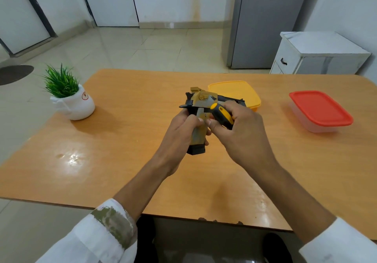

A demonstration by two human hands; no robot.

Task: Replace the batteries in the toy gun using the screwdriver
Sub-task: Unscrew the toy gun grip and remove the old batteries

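1. Sleeves are sitting nearest the camera, the left sleeve [98,232] low on the left and the right sleeve [342,244] low on the right. Both bare forearms are reaching forward over the near edge of the desk [122,140] and converging toward its middle.
2. The left hand [179,132] is holding the toy gun [201,103] above the middle of the desk, its fingers curling round the grip from the left. The gun's black base is pointing down toward the near edge, and its barrel is pointing right.
3. The right hand [240,134] is turning knuckles-up with the wrist bending inward, its fingers clenching round the yellow-and-black handle of the screwdriver [222,115]. The handle is slanting up and to the left beside the gun's grip; the tip is hiding behind the fingers, so contact with the gun cannot be told.
4. A yellow container [234,91] is lying just behind the gun, a red-lidded container [320,110] is sitting near the right edge, and a potted plant [71,101] is standing by the far left corner.
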